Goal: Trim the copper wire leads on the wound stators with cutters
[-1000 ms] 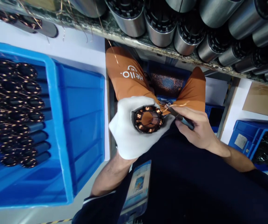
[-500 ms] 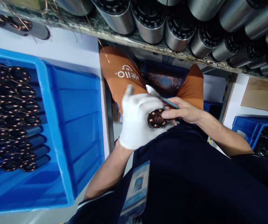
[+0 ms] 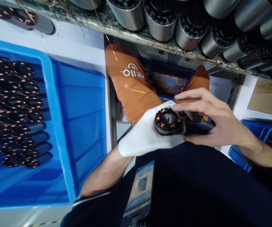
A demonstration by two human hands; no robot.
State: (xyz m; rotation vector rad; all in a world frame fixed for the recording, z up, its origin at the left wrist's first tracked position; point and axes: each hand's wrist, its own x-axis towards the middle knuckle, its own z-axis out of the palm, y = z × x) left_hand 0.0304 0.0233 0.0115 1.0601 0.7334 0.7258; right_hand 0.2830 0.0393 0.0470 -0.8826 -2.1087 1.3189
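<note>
My left hand (image 3: pixel 143 134), in a white glove, is wrapped round a motor stator (image 3: pixel 168 121) in front of my lap. The stator is a dark ring with copper windings, its open end facing up toward me. My bare right hand (image 3: pixel 211 116) is at the stator's right side, fingers stretched and thumb apart. Its fingertips are at the rim; whether they touch it I cannot tell. The space under the right palm is dark and partly hidden.
At left, a blue crate (image 3: pixel 62 151) holds rows of wound stators (image 3: pixel 32 132). Metal cylinders (image 3: pixel 161 26) line the bench edge (image 3: pixel 136 37) ahead, with loose copper wires (image 3: pixel 111 47). A bin of copper scraps (image 3: pixel 170 83) sits between my knees. Blue bins (image 3: pixel 254 126) stand at right.
My right hand has spread its fingers and moved right, off the stator's opening. The thin teal-handled tool it held is out of sight. The stator's open end now shows more fully.
</note>
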